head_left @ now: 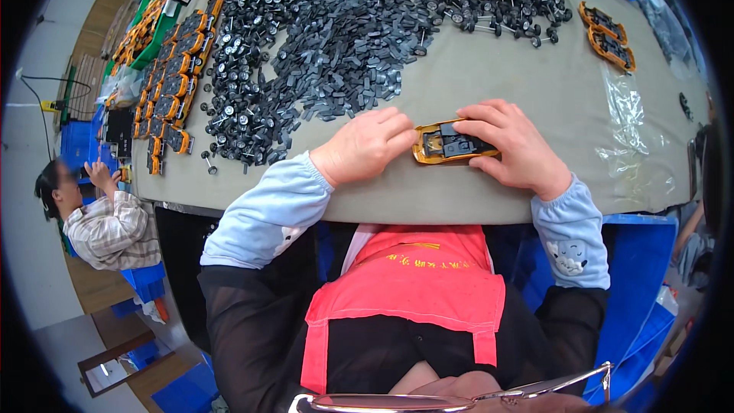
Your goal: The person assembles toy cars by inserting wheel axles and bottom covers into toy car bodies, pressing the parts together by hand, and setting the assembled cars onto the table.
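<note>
An orange toy car body (433, 147) lies upside down near the table's front edge, its black inner parts showing. My right hand (520, 149) grips its right end, thumb on the near side and fingers over the far side. At the left end of the car, my left hand (367, 145) is closed, its fingertips bunched together against or just beside the rim. Whatever those fingertips pinch, if anything, is hidden. Beyond my hands spreads a heap of small flat black pieces (344, 46), flanked by piles of black wheels on metal axles (241, 118).
Rows of orange-and-black car bodies (174, 84) stand at the left, beside a green crate (153, 38). Two more car bodies (608, 37) lie at the far right, near clear plastic film (625, 118). Another person (111, 222) sits at the left. Blue bins (631, 291) stand below the table.
</note>
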The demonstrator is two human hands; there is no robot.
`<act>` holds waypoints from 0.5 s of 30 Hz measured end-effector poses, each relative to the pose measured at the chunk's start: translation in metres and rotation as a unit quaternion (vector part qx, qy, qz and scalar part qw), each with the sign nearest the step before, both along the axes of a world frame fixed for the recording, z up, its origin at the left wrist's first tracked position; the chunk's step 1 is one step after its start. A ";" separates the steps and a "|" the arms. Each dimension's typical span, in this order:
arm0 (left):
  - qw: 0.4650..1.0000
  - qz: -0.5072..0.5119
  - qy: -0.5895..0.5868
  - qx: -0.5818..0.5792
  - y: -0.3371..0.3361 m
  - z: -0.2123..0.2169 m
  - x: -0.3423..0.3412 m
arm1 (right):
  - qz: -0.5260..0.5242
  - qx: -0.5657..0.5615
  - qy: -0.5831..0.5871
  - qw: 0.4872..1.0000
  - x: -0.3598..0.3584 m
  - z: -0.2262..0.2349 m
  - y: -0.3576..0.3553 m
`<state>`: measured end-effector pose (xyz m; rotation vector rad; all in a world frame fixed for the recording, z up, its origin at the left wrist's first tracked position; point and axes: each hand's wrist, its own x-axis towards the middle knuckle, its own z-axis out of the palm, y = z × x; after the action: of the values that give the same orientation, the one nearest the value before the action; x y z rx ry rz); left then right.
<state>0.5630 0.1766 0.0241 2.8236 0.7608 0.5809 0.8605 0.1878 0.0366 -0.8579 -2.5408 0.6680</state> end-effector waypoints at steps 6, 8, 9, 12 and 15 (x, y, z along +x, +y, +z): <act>0.985 -0.154 0.084 0.001 0.017 0.003 -0.002 | 0.047 -0.005 -0.017 0.999 -0.006 0.002 0.010; 0.979 -0.177 0.102 -0.005 0.025 0.006 0.001 | 0.051 -0.010 -0.017 0.999 -0.005 0.000 0.013; 0.973 -0.197 0.121 -0.009 0.028 0.007 0.002 | 0.057 -0.012 -0.016 0.998 -0.004 -0.001 0.015; 0.969 -0.201 0.140 -0.016 0.035 0.009 0.006 | 0.067 -0.034 -0.017 0.997 -0.003 -0.002 0.020; 0.967 -0.209 0.143 -0.002 0.039 0.012 0.005 | 0.066 -0.035 -0.013 0.997 -0.004 0.001 0.022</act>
<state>0.5680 0.2159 0.0363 2.9660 0.1802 0.1065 0.8568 0.2096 0.0378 -0.7311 -2.6292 0.7951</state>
